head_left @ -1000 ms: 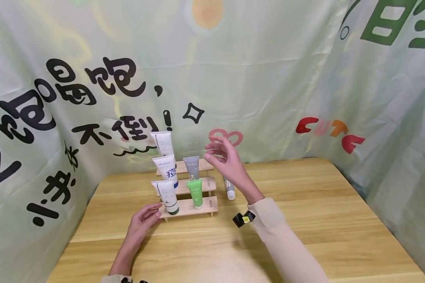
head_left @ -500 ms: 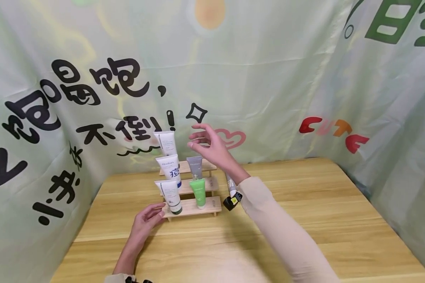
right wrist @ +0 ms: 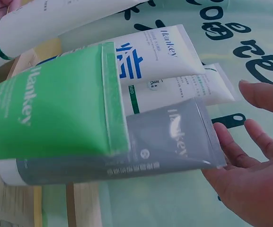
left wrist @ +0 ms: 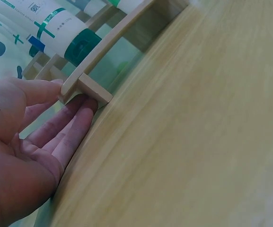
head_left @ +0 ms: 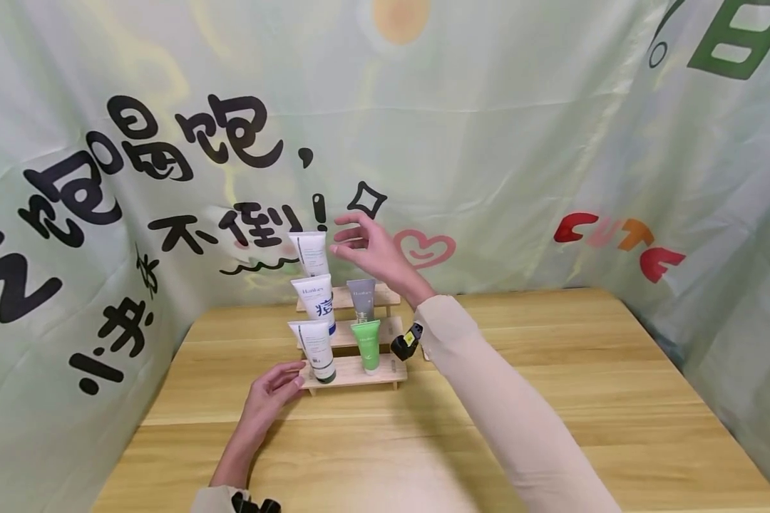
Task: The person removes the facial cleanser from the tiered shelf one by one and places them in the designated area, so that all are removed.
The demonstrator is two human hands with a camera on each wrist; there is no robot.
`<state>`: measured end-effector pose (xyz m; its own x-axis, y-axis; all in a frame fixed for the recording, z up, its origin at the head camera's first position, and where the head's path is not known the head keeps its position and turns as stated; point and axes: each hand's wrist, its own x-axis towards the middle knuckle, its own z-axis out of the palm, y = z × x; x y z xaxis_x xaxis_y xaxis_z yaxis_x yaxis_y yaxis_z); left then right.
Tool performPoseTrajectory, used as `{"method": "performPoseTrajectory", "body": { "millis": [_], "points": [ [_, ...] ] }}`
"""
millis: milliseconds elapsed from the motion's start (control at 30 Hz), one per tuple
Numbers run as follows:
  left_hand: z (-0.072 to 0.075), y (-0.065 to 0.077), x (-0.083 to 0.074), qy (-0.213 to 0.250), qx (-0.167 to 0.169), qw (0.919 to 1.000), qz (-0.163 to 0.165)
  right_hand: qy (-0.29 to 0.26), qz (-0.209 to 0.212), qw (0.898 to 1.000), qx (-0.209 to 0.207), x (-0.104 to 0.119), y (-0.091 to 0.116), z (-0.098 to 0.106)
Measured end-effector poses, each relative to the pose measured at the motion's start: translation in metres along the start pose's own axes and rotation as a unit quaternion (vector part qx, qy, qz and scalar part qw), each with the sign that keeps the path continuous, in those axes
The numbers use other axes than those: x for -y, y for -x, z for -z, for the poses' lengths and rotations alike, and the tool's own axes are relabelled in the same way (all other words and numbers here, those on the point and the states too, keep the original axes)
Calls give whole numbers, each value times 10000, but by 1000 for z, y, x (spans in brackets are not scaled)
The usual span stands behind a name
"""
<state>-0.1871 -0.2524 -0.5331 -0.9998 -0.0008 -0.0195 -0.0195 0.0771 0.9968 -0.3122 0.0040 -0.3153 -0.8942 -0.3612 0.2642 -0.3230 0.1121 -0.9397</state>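
Observation:
My left hand (head_left: 269, 395) grips the left end of the lowest step of a three-step wooden stand (head_left: 343, 381); in the left wrist view the thumb lies at the board's edge and the fingers reach beneath it, by the leg. My right hand (head_left: 375, 249) hovers over the back step, fingers bent, spread and holding nothing, just right of the top of the rear white tube (head_left: 311, 254). In the right wrist view that hand (right wrist: 254, 142) is beyond the grey tube (right wrist: 174, 137). A blue-marked white tube (head_left: 313, 291) stands on the middle step.
On the front step stand a white tube with a dark green cap (head_left: 316, 349) and a green tube (head_left: 368, 347). A further grey tube on the table is mostly hidden behind the right sleeve (head_left: 488, 385). Printed cloth (head_left: 488, 157) hangs behind the table (head_left: 552, 356).
My right hand has moved left, from above the tube lying on the table to beside the rear white tube. The left hand stays at the stand's end.

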Motion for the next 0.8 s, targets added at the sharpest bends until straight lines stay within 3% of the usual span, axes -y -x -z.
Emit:
{"method": "performPoseTrajectory", "body": {
  "millis": [233,400,600,800],
  "points": [
    [-2,0,1,-223,-105,9997,47,-226,-250,9991,266,-1,-10,-6],
    [-1,1,1,-140,-167,9997,72,-389,-442,9975,390,-3,-18,-12],
    [0,0,1,-119,-131,9997,197,-241,-656,9964,488,-2,-24,-15],
    [-1,0,-1,17,-35,10000,82,-126,-865,9947,547,1,-27,-16]
  ]
}}
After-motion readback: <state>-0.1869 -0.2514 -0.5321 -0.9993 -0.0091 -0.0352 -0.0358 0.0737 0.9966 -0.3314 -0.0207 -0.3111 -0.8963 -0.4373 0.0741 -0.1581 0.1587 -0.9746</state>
